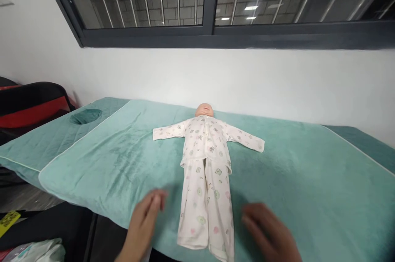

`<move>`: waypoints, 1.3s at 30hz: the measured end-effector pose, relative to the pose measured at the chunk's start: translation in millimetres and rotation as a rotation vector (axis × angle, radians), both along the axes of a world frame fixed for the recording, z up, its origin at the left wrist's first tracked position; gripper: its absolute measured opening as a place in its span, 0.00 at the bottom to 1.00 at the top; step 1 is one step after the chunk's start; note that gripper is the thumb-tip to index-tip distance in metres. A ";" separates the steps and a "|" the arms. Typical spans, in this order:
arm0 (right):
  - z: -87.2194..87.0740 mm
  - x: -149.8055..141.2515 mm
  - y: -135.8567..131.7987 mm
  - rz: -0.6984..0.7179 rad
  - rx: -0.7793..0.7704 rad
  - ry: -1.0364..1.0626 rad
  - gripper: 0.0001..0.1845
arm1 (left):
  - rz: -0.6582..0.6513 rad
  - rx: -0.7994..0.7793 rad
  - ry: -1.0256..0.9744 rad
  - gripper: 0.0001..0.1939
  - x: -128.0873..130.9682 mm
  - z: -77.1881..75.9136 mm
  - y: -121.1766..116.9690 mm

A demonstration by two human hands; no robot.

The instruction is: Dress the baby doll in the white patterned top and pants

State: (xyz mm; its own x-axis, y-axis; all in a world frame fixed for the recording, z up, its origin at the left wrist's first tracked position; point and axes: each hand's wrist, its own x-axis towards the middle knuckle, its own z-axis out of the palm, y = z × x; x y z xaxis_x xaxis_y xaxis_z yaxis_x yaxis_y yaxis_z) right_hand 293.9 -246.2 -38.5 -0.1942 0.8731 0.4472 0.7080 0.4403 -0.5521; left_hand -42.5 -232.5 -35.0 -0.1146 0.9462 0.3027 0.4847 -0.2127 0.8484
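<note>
A doll with a bald, flesh-coloured head [204, 109] lies on its back, arms stretched out to the sides. It wears a white long-sleeved top [205, 136] with small printed figures. White printed trousers [197, 208] lie straight below, their waist under the top's hem; any legs inside are hidden. My left hand [143, 223] hovers left of the trousers, apart from them, fingers curled toward the thumb with nothing visible between. To the right of the trousers is my right hand [270, 231], smeared by motion, its fingers bent and not touching the cloth.
A green plush cover [308, 183] spreads over the padded bed, which has a face hole [85, 116] at its left end. Behind stand a white wall [216, 74] and a dark window frame [212, 36]. Black-and-red bags [33, 109] sit far left; folded cloth [43, 250] lies lower left.
</note>
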 end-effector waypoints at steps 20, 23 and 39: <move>16.0 86.4 209.2 -0.846 -0.330 -0.133 0.24 | 0.373 -0.127 0.657 0.24 -40.2 4.6 204.3; 14.9 90.6 206.3 -0.880 -0.241 0.033 0.21 | 0.414 -0.163 0.637 0.23 -38.7 6.4 201.9; 14.8 105.1 220.0 -0.780 -0.298 -0.072 0.22 | 0.434 -0.210 0.613 0.20 -41.3 5.5 199.9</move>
State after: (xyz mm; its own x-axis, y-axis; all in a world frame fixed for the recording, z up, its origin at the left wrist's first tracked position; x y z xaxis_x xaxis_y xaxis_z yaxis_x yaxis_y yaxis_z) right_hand 399.0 -26.2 -23.7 0.4952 0.8486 0.1862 0.7873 -0.3477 -0.5092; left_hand -83.8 -32.6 -29.5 -0.3581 0.8993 0.2512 0.8833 0.2391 0.4033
